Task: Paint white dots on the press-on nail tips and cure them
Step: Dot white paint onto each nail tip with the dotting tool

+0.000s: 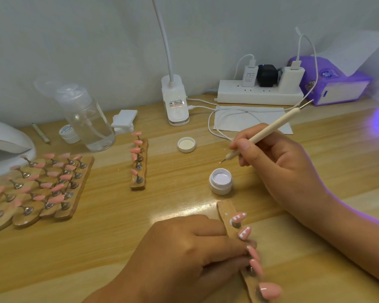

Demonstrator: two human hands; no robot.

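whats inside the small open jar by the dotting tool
The jar holds smooth, pale white gel across its whole opening. Its opaque wall hides how deep the gel goes.

The right hand pinches a dotting tool, its fine tip just behind the open pot of white gel. In front of the pot, the left hand grips a wooden strip of pink nail tips; the two nearest the pot carry white dots. The lid lies farther behind it.
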